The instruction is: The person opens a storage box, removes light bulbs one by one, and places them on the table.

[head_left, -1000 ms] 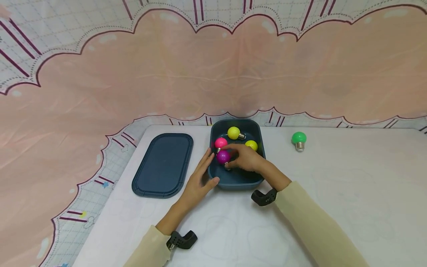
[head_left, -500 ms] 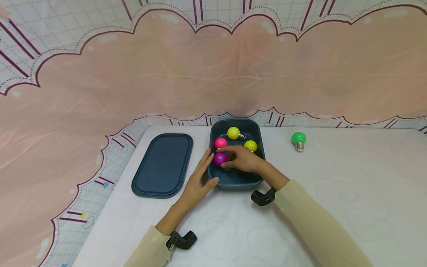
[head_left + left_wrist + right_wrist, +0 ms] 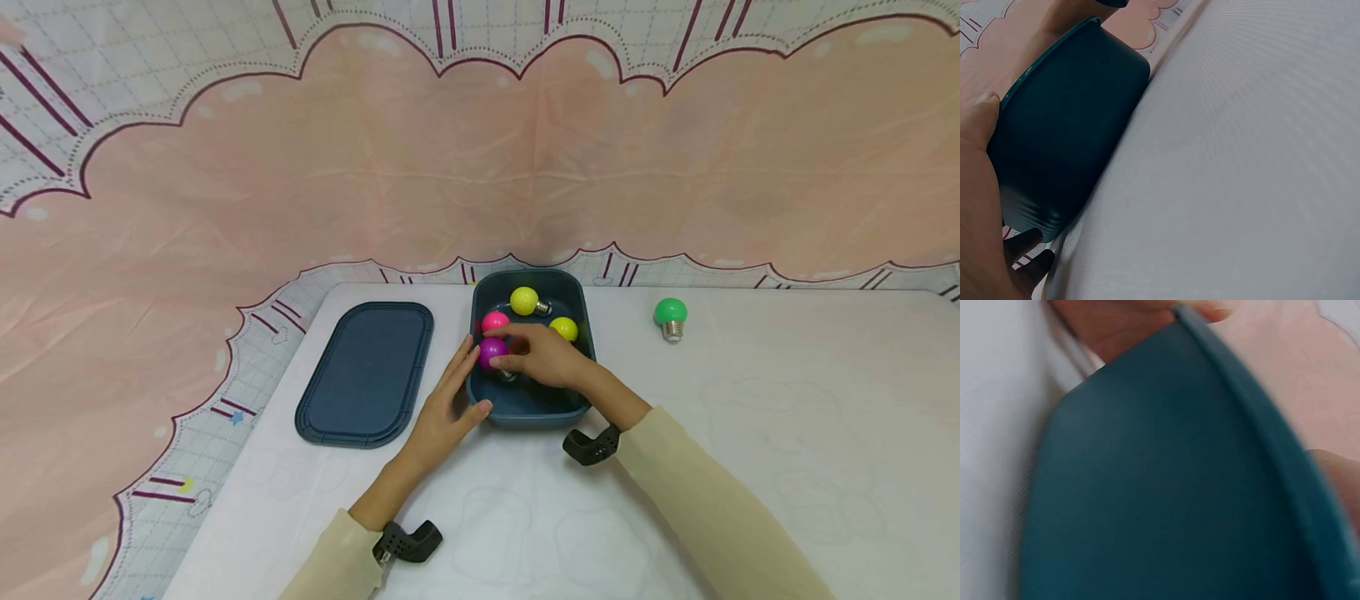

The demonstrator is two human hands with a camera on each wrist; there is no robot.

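- 1 purple bulb (image 3: 491, 351) sits inside the dark blue box (image 3: 536, 409), by its left wall; we note part of its metal base showing below the thumb.
- We record the right hand (image 3: 542, 354) reaching in over the box's right side, thumb and fingers pinching the purple bulb. Whether the bulb touches the box floor, we cannot tell.
- Left hand (image 3: 442, 425) rests against the box: fingers extended along the left wall, thumb at the near left corner. In the left wrist view we see the thumb at the rim and 2 fingers lower down beside the wall.
- Just beyond the purple bulb we find 1 pink bulb (image 3: 495, 321), partly covered by the right hand.
- Also in the box, we log 1 yellow bulb (image 3: 523, 301) on its side near the far end, and a second yellow bulb (image 3: 563, 328) near the right wall.
- We place the flat lid (image 3: 365, 373) left of the box, and 1 green bulb (image 3: 671, 311) well apart to the right, both on the white table (image 3: 787, 467).
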